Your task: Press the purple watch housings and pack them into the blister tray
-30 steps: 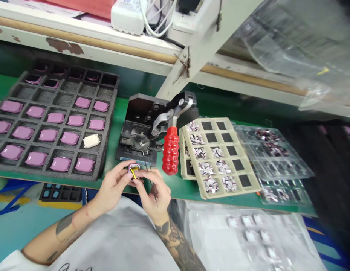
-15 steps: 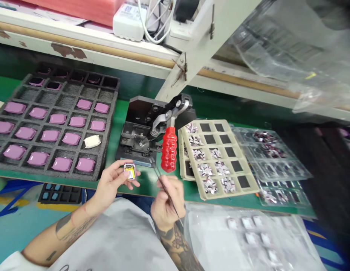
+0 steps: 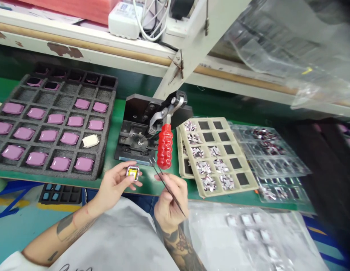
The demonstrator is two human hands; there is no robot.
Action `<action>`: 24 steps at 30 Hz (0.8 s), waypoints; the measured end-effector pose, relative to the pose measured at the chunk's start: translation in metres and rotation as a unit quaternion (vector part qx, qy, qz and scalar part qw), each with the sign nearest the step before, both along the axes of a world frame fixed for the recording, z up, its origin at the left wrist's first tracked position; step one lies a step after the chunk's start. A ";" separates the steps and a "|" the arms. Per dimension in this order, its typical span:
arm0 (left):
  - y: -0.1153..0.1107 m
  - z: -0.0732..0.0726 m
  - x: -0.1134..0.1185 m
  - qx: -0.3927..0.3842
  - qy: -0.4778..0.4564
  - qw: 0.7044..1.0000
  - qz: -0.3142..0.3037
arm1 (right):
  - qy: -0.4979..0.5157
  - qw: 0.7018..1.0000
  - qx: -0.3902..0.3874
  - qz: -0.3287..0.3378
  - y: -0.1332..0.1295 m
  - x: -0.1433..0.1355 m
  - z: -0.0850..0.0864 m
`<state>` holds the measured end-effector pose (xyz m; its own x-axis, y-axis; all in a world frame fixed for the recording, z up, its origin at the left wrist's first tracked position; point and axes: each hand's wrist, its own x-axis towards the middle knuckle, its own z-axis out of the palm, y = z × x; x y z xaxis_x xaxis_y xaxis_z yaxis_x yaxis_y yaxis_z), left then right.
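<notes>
My left hand (image 3: 116,184) grips a small watch case (image 3: 133,173) by its edges, its inner side with a yellow part turned up. Between the thumb and fingers of my right hand (image 3: 171,201) is a pair of tweezers (image 3: 167,187); their tips point up and left, apart from the case. Just beyond both hands stands a black toggle clamp press (image 3: 139,137) with a red ribbed handle (image 3: 165,146). Whether anything sits between the tweezer tips is too small to make out.
At left lies a dark foam tray (image 3: 101,150) with several purple watch cases (image 3: 60,163) and one cream piece (image 3: 90,141). Right of the press, a beige compartment tray (image 3: 203,194) holds small silvery parts. Clear plastic trays (image 3: 276,165) lie farther right, below a shelf (image 3: 87,52).
The watch case has tilted in my left hand and moved slightly right. My right hand has shifted a little right, and the tweezers have turned with their tips slightly left.
</notes>
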<state>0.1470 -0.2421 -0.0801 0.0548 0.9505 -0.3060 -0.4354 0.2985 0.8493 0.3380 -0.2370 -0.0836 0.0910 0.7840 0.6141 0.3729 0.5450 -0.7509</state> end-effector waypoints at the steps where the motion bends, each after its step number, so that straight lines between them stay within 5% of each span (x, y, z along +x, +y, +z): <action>1: 0.001 0.001 0.000 -0.001 0.000 1.000 0.001 | 0.012 1.000 -0.008 0.000 0.000 -0.001 0.001; 15: 0.002 0.012 0.003 0.020 0.077 0.996 0.039 | 0.065 0.985 -0.064 0.144 0.003 -0.016 0.006; 24: -0.001 0.012 0.005 0.013 0.057 0.998 0.029 | 0.079 0.986 -0.072 0.131 0.007 -0.021 0.002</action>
<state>0.1519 -0.2426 -0.0682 -0.0352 0.9586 -0.2827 -0.3509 0.2530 0.9016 0.3174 -0.2299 -0.0811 -0.0411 0.8712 0.4892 0.1059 0.4907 -0.8649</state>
